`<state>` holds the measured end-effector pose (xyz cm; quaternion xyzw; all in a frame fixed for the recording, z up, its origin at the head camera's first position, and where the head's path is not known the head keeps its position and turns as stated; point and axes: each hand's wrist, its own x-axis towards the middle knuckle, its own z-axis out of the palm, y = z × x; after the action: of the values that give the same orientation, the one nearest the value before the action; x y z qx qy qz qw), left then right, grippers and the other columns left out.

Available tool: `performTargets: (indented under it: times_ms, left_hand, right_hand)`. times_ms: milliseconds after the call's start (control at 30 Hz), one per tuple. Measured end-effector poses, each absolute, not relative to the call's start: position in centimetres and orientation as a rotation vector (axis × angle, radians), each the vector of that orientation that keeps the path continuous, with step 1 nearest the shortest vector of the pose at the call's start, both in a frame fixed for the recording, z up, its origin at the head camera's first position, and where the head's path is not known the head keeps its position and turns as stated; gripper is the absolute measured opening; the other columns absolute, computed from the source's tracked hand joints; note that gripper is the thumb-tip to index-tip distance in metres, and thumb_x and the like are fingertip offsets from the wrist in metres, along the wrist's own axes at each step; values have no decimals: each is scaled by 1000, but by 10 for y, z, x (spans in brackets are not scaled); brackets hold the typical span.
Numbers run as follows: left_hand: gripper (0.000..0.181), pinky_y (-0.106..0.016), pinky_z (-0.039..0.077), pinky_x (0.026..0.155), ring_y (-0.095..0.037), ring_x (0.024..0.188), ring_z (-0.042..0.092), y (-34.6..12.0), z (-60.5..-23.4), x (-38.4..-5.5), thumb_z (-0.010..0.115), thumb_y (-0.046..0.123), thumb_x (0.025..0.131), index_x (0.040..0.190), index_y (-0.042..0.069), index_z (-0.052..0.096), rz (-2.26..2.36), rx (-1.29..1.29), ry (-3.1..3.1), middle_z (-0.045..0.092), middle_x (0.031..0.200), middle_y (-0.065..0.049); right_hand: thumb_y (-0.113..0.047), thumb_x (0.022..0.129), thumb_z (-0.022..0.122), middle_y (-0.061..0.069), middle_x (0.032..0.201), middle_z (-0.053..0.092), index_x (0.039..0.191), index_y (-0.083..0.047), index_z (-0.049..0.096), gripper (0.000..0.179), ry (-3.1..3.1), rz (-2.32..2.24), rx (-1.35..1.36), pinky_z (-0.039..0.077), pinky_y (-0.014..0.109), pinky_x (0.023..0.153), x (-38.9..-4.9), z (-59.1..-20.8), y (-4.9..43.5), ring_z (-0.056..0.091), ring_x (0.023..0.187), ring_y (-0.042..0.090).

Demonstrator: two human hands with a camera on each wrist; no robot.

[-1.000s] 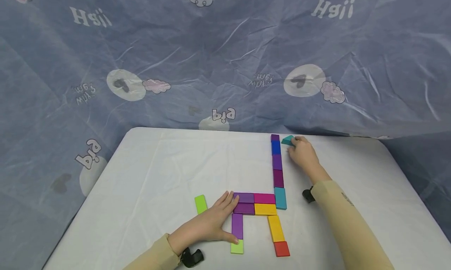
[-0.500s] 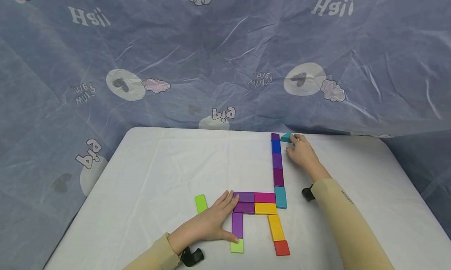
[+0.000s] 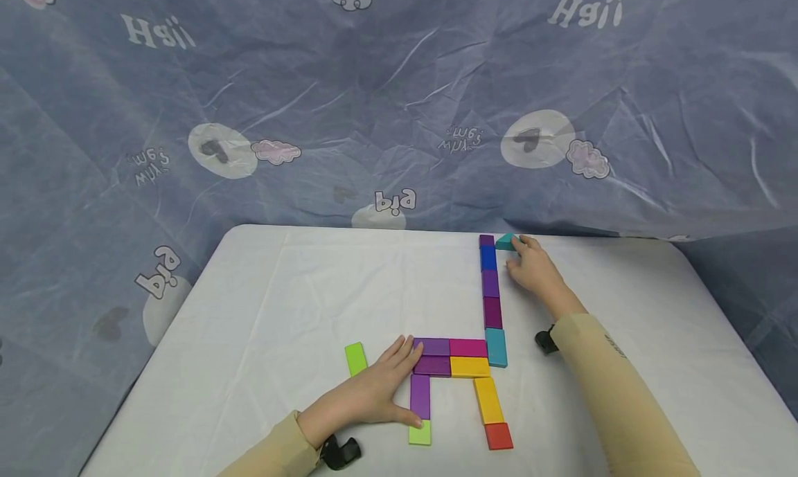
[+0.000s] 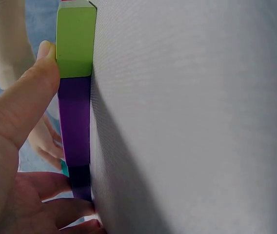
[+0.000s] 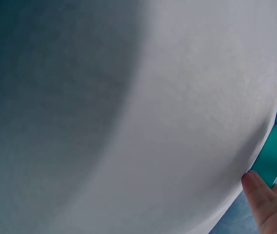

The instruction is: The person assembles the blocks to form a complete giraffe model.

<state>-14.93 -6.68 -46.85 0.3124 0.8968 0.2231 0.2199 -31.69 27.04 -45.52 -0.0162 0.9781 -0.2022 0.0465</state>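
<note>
At the far end of a tall column of flat blocks, my right hand [image 3: 537, 269] holds a teal triangular block [image 3: 506, 241] by its right side. The block's left corner meets the column near the small purple block [image 3: 486, 240] at the top. In the right wrist view, thumb and fingertips lie at the edges of the teal block [image 5: 270, 156]. My left hand [image 3: 373, 392] is spread at the left of the layout. Its thumb touches the light green block [image 3: 420, 434], and its fingertips rest against the stacked purple blocks [image 3: 431, 366], covering their left ends.
The column runs down through a blue block [image 3: 488, 258] to a teal block [image 3: 496, 347]. Below sit a yellow block [image 3: 489, 401] and a red block [image 3: 499, 437]. A separate light green block [image 3: 356, 358] lies partly behind the left hand. Patterned fabric [image 3: 399, 103] hangs behind the white table [image 3: 299, 290].
My right hand has moved the teal triangular block slightly left and away, up against the top of the column. The left hand has stayed in place.
</note>
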Motion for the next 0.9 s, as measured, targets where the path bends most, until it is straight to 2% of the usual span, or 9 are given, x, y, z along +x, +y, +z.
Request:
performTargets:
  times_ms: [133,400,600,900]
  left_hand:
    - [115,-44,28,119,-30,154,5,-66,-467,-148,78,59,74,159,11,16,613,863,2478,10,166,-13]
    - [115,-46,27,119,-30,154,4,-65,-465,-147,77,60,75,159,12,16,600,854,2476,9,166,-12]
    - [115,-47,28,119,-31,154,4,-67,-465,-148,77,60,75,159,12,16,607,859,2472,9,166,-13]
    - [114,-47,26,120,-31,154,4,-67,-468,-149,77,60,75,159,11,16,620,869,2472,9,166,-13]
  right_hand:
    - [-17,97,50,31,159,14,154,3,21,67,2974,-653,-26,24,63,115,-314,-455,273,24,143,52]
    - [-19,98,51,32,159,11,155,2,19,69,2983,-722,-8,31,63,111,-300,-451,283,40,135,49]
    - [-18,98,55,35,154,23,150,7,32,62,3007,-715,-108,41,61,104,-273,-447,286,49,127,48]
    - [-24,93,67,27,139,51,141,0,50,56,2984,-709,-279,52,55,94,-207,-446,270,58,117,43]
